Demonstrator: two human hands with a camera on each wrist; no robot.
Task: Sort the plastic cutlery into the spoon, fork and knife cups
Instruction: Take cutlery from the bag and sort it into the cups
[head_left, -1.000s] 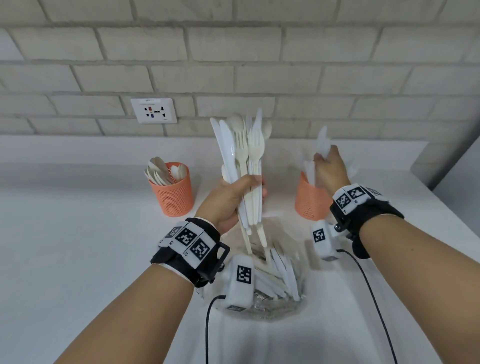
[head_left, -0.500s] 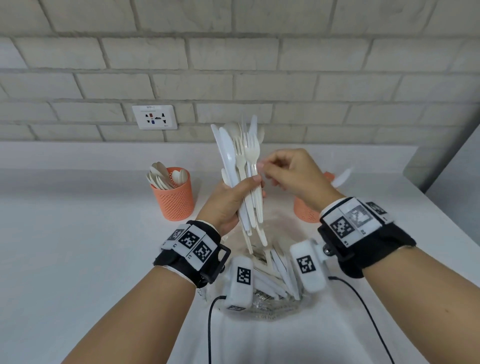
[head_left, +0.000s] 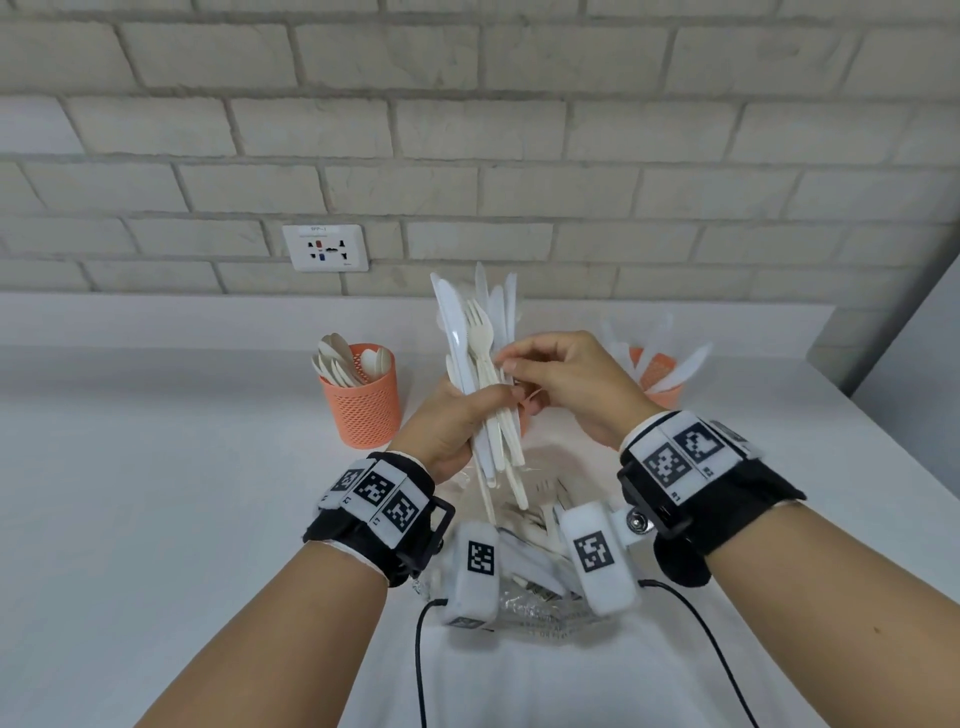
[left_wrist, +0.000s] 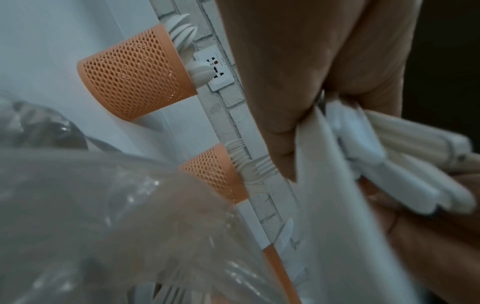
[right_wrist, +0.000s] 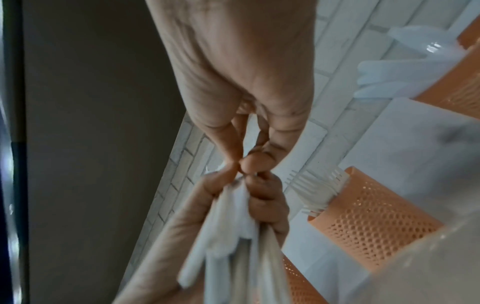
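A: Left hand (head_left: 447, 421)?
B: Fist round a bundle of cutlery (head_left: 480, 364), held upright over the clear bag (head_left: 540, 597) on the worktop (head_left: 156, 519).
A: Right hand (head_left: 566, 384)?
B: Fingertips pinching into the bundle; which piece, can't tell, too blurry.
A: Cups?
B: Spoon cup (head_left: 361, 400) left, fork cup (left_wrist: 221, 174) middle behind the hands, knife cup (head_left: 660, 379) right, all standing on the worktop.

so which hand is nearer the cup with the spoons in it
Left. The left hand grips the cutlery bundle just right of the spoon cup; the right hand is farther right, beyond the bundle.
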